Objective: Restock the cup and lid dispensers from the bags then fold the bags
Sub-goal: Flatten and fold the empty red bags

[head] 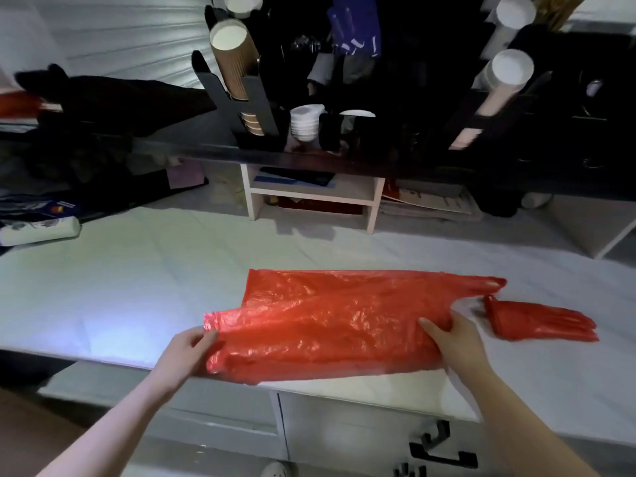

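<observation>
The red bag (330,325) lies spread flat at the front edge of the bench (137,277), its near left corner hanging just over that edge. The left hand (187,349) pinches the bag's left end, fingers curled on the plastic. The right hand (454,342) grips the right end, thumb on top, just below the handles. A folded red bag (540,321) lies just beside it, toward the right edge. On the dark shelf (206,153) at the back edge stand a brown cup dispenser (234,63) and a white cup dispenser (506,77).
</observation>
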A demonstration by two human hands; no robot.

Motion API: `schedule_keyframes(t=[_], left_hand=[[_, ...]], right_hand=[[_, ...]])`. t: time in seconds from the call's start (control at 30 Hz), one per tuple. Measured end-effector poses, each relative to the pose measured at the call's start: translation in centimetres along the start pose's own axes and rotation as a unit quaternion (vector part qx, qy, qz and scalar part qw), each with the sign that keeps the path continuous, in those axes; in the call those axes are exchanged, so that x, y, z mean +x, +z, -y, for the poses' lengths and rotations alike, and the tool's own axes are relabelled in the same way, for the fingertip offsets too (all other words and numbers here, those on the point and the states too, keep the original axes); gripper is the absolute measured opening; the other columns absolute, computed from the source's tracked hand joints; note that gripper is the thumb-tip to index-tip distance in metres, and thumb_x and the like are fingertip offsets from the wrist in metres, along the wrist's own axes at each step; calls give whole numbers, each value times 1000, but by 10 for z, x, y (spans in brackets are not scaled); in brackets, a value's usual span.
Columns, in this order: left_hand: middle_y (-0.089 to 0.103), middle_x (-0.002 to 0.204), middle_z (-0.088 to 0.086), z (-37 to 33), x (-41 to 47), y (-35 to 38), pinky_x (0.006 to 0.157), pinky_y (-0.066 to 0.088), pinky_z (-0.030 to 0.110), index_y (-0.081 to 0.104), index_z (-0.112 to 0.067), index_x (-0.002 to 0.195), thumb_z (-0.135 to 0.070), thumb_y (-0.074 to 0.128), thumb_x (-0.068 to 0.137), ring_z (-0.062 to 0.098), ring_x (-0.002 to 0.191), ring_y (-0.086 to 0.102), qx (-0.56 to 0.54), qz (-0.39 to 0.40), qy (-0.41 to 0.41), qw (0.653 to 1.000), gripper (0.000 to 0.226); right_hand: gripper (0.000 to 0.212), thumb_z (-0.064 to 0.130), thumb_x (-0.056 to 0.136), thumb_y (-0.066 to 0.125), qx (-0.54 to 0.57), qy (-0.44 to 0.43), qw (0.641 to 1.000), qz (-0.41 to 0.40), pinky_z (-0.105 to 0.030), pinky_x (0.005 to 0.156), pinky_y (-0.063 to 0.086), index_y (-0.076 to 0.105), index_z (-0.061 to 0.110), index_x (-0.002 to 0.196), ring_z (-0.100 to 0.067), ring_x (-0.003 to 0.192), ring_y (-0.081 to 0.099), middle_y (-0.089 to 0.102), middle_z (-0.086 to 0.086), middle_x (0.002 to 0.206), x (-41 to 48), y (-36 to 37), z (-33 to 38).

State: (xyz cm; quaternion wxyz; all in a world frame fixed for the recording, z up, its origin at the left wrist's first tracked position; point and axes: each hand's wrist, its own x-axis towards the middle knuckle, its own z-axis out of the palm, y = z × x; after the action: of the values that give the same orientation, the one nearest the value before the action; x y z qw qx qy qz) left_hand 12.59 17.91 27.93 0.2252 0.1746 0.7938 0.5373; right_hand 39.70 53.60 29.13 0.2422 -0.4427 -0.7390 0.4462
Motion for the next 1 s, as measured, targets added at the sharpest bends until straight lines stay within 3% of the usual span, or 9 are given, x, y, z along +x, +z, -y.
schedule_keyframes(t=[0.1, 0.2, 0.3, 0.4, 0.53, 0.63, 0.8, 0.9, 1.0], left_hand=[[65, 75, 13, -1, 1, 5, 76, 52, 39, 68, -6, 78, -26, 74, 80, 24, 74, 59, -105, 95, 7, 990, 21], [65, 103, 22, -1, 1, 14, 91, 45, 59, 68, 5, 98, -13, 86, 62, 35, 99, 62, -166, 149, 39, 974, 44], [67, 104, 9, -4, 1, 20, 82, 54, 37, 74, -5, 95, -9, 78, 73, 26, 98, 66, -56, 171, 119, 976, 23], [70, 74, -4, -13, 4, 28, 59, 47, 15, 68, -24, 69, -33, 66, 69, 4, 66, 65, 84, 33, 157, 984, 9], [68, 76, -3, -17, 15, 32, 61, 47, 22, 56, -22, 80, -33, 55, 77, 10, 72, 65, 55, -58, 121, 989, 12], [64, 74, -7, -10, 24, 28, 60, 41, 27, 51, -24, 82, -20, 51, 95, 16, 74, 60, 141, -63, 96, 983, 14], [60, 63, -5, 2, 25, 33, 56, 38, 32, 51, -27, 85, -29, 51, 94, 23, 63, 53, 338, -68, 56, 937, 10], [58, 64, -9, 2, 25, 34, 53, 35, 29, 50, -27, 76, -26, 54, 92, 16, 62, 53, 319, -79, 52, 943, 17], [60, 68, -6, -1, 20, 38, 55, 42, 27, 54, -28, 70, -16, 61, 83, 6, 63, 56, 201, -94, 70, 973, 19]], right_hand=[[37, 36, 85, 67, -107, 30, 993, -25, -38, 80, 50, 62, 11, 112, -28, 92, 64, 70, -8, 103, 4, 3, -12], [46, 43, 87, 62, -123, 45, 991, -16, -39, 82, 49, 56, 11, 121, -31, 98, 63, 68, -9, 108, 7, 1, -21], [49, 44, 88, 60, -118, 44, 992, -8, -36, 80, 47, 54, 11, 123, -31, 100, 63, 67, -8, 112, 10, -2, -26], [43, 44, 88, 61, -82, 27, 996, 1, -32, 78, 44, 56, 17, 120, -23, 95, 64, 67, 1, 104, 10, -5, -25], [13, 45, 88, 58, -40, 23, 999, -14, -25, 63, 42, 56, 33, 89, -11, 84, 62, 63, 17, 85, 5, -10, -24], [17, 47, 89, 57, -79, 17, 996, -22, -24, 59, 40, 56, 31, 93, -11, 80, 60, 62, 15, 84, 3, -14, -28], [29, 54, 88, 54, -84, 13, 995, -46, -32, 71, 44, 53, 32, 107, -12, 81, 56, 59, 13, 91, 0, -12, -35], [23, 32, 95, 48, -19, 18, 999, -37, -33, 77, 42, 54, 31, 118, -8, 88, 56, 59, 15, 97, 0, -13, -38], [23, 15, 92, 50, -10, 16, 999, -35, -26, 67, 41, 57, 29, 109, -2, 88, 56, 59, 20, 93, 1, -16, -38]])
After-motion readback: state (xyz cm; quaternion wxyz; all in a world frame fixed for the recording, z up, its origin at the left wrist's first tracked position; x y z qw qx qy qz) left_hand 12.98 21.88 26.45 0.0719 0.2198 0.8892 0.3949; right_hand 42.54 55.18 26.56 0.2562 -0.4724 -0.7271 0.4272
